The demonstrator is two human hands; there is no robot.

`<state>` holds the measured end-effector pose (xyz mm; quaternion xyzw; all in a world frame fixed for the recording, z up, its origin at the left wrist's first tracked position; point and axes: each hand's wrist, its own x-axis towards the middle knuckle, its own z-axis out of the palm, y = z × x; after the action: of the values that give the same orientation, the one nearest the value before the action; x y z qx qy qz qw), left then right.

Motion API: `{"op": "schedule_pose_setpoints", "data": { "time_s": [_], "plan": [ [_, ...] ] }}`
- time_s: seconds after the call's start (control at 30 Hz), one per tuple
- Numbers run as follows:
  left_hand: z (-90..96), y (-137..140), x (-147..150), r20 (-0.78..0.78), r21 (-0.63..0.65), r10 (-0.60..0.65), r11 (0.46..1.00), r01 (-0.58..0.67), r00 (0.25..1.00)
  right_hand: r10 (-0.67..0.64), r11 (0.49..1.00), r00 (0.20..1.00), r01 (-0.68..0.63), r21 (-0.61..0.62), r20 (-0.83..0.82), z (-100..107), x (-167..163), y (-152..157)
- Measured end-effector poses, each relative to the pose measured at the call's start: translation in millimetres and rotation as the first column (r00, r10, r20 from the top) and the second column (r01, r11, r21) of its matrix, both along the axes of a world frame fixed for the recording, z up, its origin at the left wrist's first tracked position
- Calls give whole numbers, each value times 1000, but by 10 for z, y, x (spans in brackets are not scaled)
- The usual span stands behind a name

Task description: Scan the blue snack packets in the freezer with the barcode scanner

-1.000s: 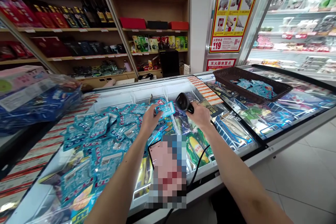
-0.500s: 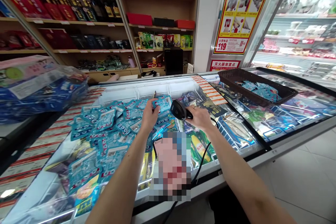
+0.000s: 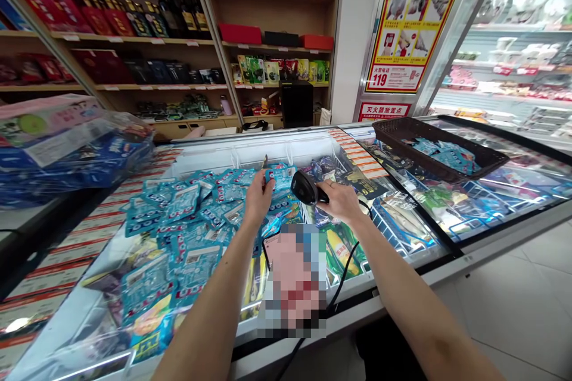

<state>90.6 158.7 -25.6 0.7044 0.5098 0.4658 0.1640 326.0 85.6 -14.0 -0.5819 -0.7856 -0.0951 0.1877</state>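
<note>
My left hand [image 3: 259, 195] is closed on the edge of a light-blue snack packet [image 3: 282, 177], held above the pile. A thin pointed item [image 3: 265, 161], too small to identify, sticks up by its fingers. The right hand [image 3: 343, 199] grips a black barcode scanner [image 3: 307, 188], its head turned toward the packet and close to it. From the scanner a black cable [image 3: 343, 278] hangs down past the freezer's front edge. Many similar blue packets [image 3: 183, 205] lie heaped in the chest freezer [image 3: 203, 155]. In front of my hands is a phone [image 3: 290, 277], its screen blurred out.
On the freezer's right part sits a brown basket [image 3: 485, 168] with several blue packets. A plastic-wrapped bundle [image 3: 71, 140] stands at the left. Green corn packs [image 3: 342, 250] and wire dividers fill the freezer's middle. Shelves [image 3: 272, 44] of boxes and bottles line the back.
The packet in my left hand has tilted flatter, and that hand has shifted slightly right. My right hand keeps the scanner nearly in place. The whole view has shifted a little.
</note>
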Motion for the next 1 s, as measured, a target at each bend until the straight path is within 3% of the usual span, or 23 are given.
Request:
{"op": "schedule_pose_setpoints", "data": {
  "time_s": [0.57,1.0],
  "plan": [
    [-23,25,8,-55,50,7,999,-4,998,25,996,1000,-26,81,17,-83,14,60],
    [-9,11,5,-69,33,4,999,-2,998,20,998,1000,-21,53,12,-71,10,59]
  ]
}}
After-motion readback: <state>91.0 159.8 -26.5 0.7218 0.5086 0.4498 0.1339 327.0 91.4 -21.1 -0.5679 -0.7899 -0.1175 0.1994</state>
